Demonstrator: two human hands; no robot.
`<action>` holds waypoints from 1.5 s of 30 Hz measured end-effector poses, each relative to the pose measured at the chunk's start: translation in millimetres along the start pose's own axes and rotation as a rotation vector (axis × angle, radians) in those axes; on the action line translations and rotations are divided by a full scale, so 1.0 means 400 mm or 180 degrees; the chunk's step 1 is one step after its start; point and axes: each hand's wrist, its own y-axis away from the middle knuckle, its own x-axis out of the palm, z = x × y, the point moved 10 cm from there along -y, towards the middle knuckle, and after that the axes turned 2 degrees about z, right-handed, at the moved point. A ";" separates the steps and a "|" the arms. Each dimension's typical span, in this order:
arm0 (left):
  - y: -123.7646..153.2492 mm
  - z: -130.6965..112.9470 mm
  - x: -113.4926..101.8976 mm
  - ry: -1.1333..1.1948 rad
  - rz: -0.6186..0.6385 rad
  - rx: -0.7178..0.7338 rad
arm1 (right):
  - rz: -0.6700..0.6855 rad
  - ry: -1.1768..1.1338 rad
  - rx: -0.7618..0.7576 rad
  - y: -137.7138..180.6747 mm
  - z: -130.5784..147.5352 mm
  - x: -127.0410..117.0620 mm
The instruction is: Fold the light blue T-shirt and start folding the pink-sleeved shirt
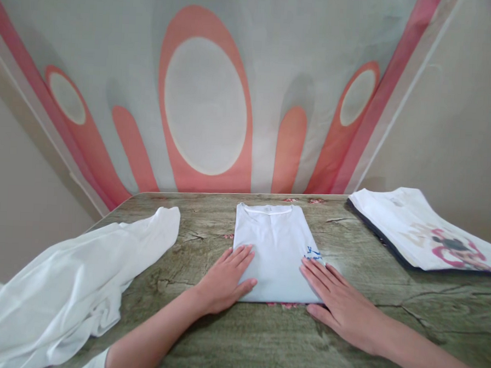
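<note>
A white T-shirt (272, 251), folded into a neat rectangle, lies in the middle of the table with its collar toward the far edge. A small blue print shows near its right side. My left hand (228, 279) rests flat on the shirt's lower left edge, fingers stretched out and holding nothing. On the lower right, my right hand (334, 296) lies with its fingers spread over the edge, just below the blue print. Both palms press lightly from above and grip no cloth.
The table (204, 346) has a green-grey wood-grain top. An unfolded white garment (71, 284) lies crumpled at the left. Far right sits a stack of folded shirts (416, 226), the top one white with a cartoon print. A pink-patterned panel (266, 97) stands behind the table.
</note>
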 end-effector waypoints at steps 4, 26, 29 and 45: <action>-0.005 0.037 -0.003 -0.0019 -0.0091 -0.0195 | -0.0026 0.0012 -0.0021 0.000 -0.002 -0.004; -0.166 0.004 0.011 0.0102 -0.0253 0.0178 | -0.0342 -0.0368 -0.0553 -0.195 0.194 -0.085; -0.162 0.036 0.010 0.0084 -0.0269 0.0220 | -0.0494 -0.0571 -0.0405 -0.192 0.201 -0.077; -0.251 0.328 0.002 -0.0137 -0.0133 -0.0031 | -0.0002 -0.0337 -0.0645 -0.186 0.199 -0.003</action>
